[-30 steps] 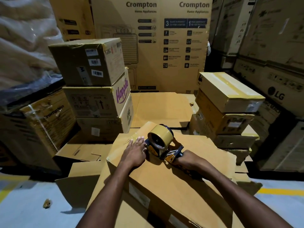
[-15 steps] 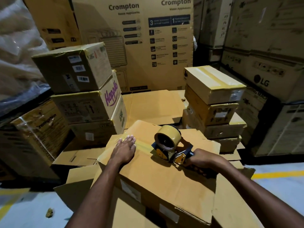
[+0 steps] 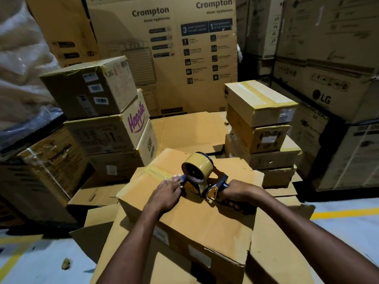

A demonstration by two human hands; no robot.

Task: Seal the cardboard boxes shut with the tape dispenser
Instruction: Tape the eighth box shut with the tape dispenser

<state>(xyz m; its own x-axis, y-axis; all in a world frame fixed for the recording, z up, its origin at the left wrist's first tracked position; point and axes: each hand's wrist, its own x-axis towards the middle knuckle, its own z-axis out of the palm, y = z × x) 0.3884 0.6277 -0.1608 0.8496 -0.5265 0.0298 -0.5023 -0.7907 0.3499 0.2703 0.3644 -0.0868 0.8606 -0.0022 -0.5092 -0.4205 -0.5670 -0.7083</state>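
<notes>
The right hand [image 3: 235,193] grips the handle of the tape dispenser [image 3: 202,177] in the middle of the cardboard box [image 3: 205,218] top, while the left hand [image 3: 168,191] presses flat, fingers straight, on the tape [image 3: 158,173] running from the far left edge, likely to hold it down

Matt cardboard box [image 3: 190,214], glossy tape roll [image 3: 198,168]

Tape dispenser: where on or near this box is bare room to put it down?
The box top is bare on its near half, this side of the left hand and right hand. The flat cardboard sheet behind, between the Happilo stack and the right stack, looks bare too. Crowded: around the tape dispenser.
</notes>
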